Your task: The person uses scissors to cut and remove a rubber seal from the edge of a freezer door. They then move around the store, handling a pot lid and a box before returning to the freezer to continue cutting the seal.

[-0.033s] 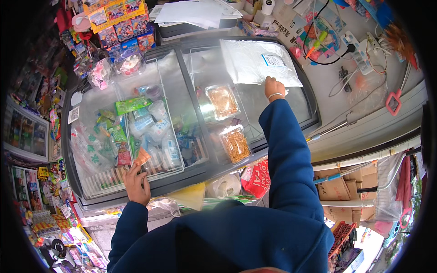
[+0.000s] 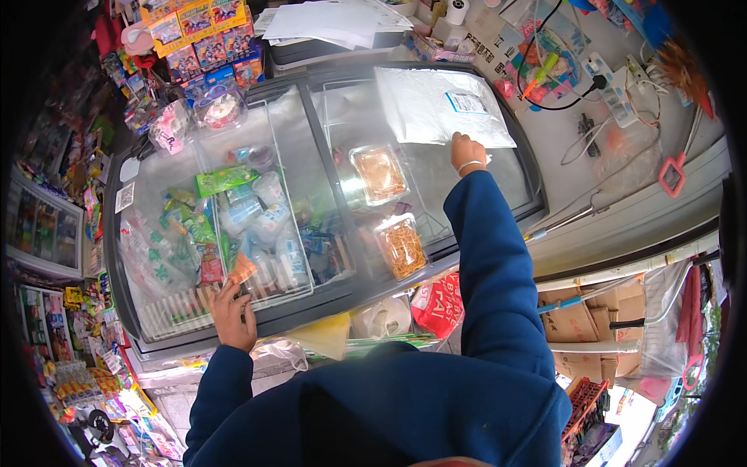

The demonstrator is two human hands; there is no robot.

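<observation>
Under both your hands sits the big glass-topped freezer (image 2: 354,296), its lids down. The white parcel (image 2: 420,109) lies flat on its far right part, just beyond your right hand (image 2: 468,153), whose fingertips meet the parcel's near edge; you may be pinching that edge or only resting on it, I can't tell which. Your left hand (image 2: 235,321) is at the freezer's near rim, well to the left of that grip, with its thumb set apart from the fingers. Two clear food packs, one (image 2: 380,174) nearer your right hand and another (image 2: 402,247) closer to you, lie left of that grip. As for progress, the parcel is laid out with its label (image 2: 467,103) facing up, beyond your right fingers; no opening shows in it, and it is not lifted. A small orange piece (image 2: 243,268) shows by your left fingertips; whether you hold it is unclear.
</observation>
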